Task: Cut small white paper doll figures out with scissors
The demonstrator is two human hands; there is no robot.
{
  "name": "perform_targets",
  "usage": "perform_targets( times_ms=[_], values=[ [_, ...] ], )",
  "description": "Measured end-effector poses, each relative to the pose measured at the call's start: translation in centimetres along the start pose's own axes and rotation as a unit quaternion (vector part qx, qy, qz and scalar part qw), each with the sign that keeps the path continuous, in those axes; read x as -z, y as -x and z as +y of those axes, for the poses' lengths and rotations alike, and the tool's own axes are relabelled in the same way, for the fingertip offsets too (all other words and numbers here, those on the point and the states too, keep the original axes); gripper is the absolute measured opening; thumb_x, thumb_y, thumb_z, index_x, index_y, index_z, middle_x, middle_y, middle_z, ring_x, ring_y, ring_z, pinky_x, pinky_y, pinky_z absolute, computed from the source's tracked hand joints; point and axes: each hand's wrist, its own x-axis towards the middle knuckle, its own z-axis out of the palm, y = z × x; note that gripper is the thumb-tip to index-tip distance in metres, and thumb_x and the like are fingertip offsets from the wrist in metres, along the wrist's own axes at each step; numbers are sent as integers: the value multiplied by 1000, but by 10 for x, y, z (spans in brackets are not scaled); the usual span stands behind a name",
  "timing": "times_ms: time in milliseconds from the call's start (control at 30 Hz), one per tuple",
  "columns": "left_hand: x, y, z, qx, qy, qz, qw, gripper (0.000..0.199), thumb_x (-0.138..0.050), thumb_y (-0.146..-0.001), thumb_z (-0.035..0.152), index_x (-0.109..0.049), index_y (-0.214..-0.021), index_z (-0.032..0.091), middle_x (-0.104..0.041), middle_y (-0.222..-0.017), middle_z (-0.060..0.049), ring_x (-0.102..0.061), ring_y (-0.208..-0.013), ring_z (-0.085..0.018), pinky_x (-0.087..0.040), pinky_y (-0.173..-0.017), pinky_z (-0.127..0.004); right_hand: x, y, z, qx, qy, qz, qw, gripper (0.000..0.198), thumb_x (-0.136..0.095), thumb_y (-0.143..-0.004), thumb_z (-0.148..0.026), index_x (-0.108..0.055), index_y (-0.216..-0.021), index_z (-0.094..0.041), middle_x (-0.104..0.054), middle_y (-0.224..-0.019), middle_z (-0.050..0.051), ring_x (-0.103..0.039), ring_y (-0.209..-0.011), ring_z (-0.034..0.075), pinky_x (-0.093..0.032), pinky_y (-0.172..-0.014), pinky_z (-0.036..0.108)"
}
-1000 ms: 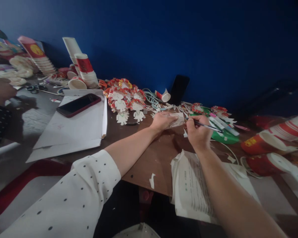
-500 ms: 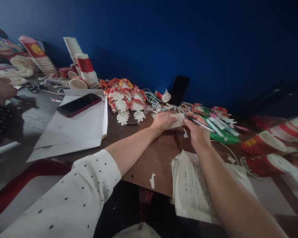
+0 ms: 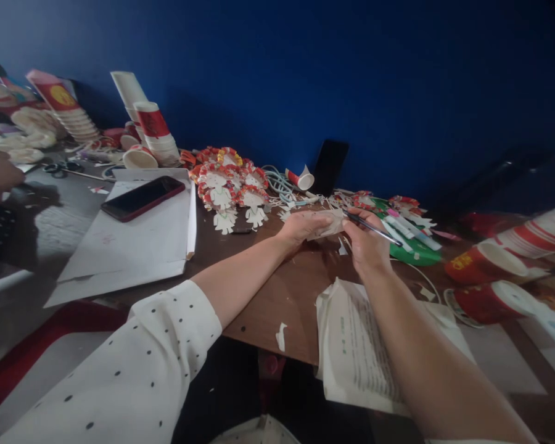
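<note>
My left hand [image 3: 301, 227] is closed on a pale piece of paper or card [image 3: 326, 227], held just above the brown table. In my right hand [image 3: 367, 243] is a pen [image 3: 374, 229] with a dark barrel and a silvery end, its tip close to the paper's right edge. Fine marks on the paper are too small to make out. Left of my hands lie several cut-out paper dolls [image 3: 222, 197] with red, frilled heads. Just beyond my right hand, several markers [image 3: 414, 231] rest on a green round piece [image 3: 420, 256].
A phone [image 3: 142, 197] lies on a white folder [image 3: 120, 259] at left. Paper cups [image 3: 155, 132] stand stacked behind it; more red cups [image 3: 485, 262] lie at right. Another phone [image 3: 332, 166] leans against the blue wall. A printed book [image 3: 351, 345] overhangs the front edge. At far left is another person's hand [image 3: 0, 172].
The view has shifted slightly, so most things sit a little further left. The paper in my left hand has tilted a little and shows more of its flat face. Both grips are unchanged.
</note>
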Motion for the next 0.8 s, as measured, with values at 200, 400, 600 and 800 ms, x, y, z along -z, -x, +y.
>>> perform_targets(
  times_ms=[200,400,600,800],
  values=[
    [-1,-1,-3,-14,-12,23,1000,25,-81,-66,17,-75,-90,13,-75,-94,-8,-70,-84,-15,-56,-88,-28,-3,4,-6,-15,-15,11,1000,38,-74,-59,-30,-64,-95,-21,-72,-84,2,-65,-75,19,-54,-72,34],
    [-1,1,-1,-12,-24,39,999,24,-82,-67,18,-75,-89,10,-74,-96,-12,-69,-80,-16,-56,-87,-32,-2,4,-4,-6,3,-7,1000,35,-74,-63,-30,-64,-96,-22,-73,-86,3,-68,-78,21,-56,-75,36],
    [1,0,-2,-34,-35,27,998,28,-83,-65,21,-77,-90,11,-75,-95,-11,-68,-80,-16,-56,-86,-33,-1,4,1,23,39,-27,999,30,-71,-71,-32,-64,-98,-22,-74,-90,4,-70,-81,21,-58,-76,38],
    [1,-1,1,-33,5,36,999,20,-81,-66,17,-76,-85,10,-75,-87,-9,-69,-77,-16,-56,-89,-35,3,9,-12,149,113,24,982,25,-62,-88,-37,-65,-105,-21,-74,-89,6,-72,-80,22,-58,-80,41]
  ],
)
